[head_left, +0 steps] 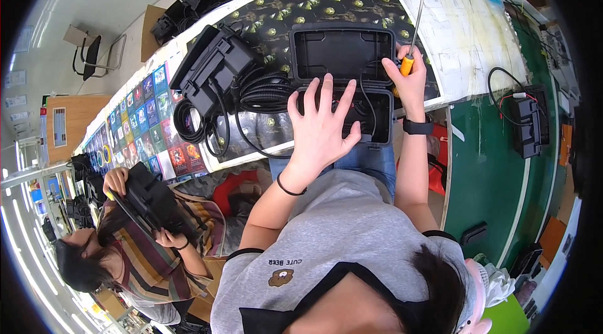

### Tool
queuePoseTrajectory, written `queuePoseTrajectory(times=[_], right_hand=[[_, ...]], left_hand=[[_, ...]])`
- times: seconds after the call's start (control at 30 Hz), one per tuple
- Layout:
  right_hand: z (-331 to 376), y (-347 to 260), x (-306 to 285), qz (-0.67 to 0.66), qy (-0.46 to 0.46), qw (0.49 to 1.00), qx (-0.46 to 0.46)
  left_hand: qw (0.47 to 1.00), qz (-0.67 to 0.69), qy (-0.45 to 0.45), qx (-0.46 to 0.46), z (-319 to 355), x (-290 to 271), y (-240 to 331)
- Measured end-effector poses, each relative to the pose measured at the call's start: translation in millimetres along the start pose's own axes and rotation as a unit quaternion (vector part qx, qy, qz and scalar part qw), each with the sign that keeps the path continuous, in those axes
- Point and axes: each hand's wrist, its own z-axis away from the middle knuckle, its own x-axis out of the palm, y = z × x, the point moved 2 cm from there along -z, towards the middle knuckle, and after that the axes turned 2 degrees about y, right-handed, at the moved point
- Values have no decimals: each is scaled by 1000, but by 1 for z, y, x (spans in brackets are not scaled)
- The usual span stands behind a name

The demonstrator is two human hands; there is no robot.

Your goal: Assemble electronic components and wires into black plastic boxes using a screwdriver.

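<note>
A black plastic case [344,51] lies opened in front of me, its lid half on the far side and its deeper half near me. Thin wires run inside the near half. My left hand [319,125] is spread over that near half, fingers apart, hiding part of its inside. At the case's right side my right hand [411,83] is closed around the yellow handle of a screwdriver [407,65], whose long metal shaft points up and away. To the left, black corrugated cable [267,90] lies coiled beside another black case [217,67].
A person [147,227] at my left holds a black case [154,199]. A carton [151,31] of black cases stands beyond the table. On the green surface to the right sits a black case with a cable [527,123]. Printed sheets [147,108] cover the table's left part.
</note>
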Motion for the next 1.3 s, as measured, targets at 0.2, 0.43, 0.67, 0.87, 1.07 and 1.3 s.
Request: queuePoseTrajectory(times=[0.2,0.43,0.67,0.87,1.07,1.3], right_hand=[[3,-2,-2,-6,-4,1000,-2],[6,-18,-3,23,-11,1000,5],[5,-28,-3,-18,-29,999,-13],[4,-32,-4,-27,-45,999,-6],[5,-42,-9,-53,-60,997,-18],[6,-49,-12,-28,-88,995,-24]], left_hand=[[1000,21,0,14,0,-3,-3],[999,33,11,4,0,0,2],[980,150,127,5,13,3,-11],[952,153,260,50,65,22,-32],[950,103,278,100,92,38,-44],[969,82,226,63,87,41,-50]])
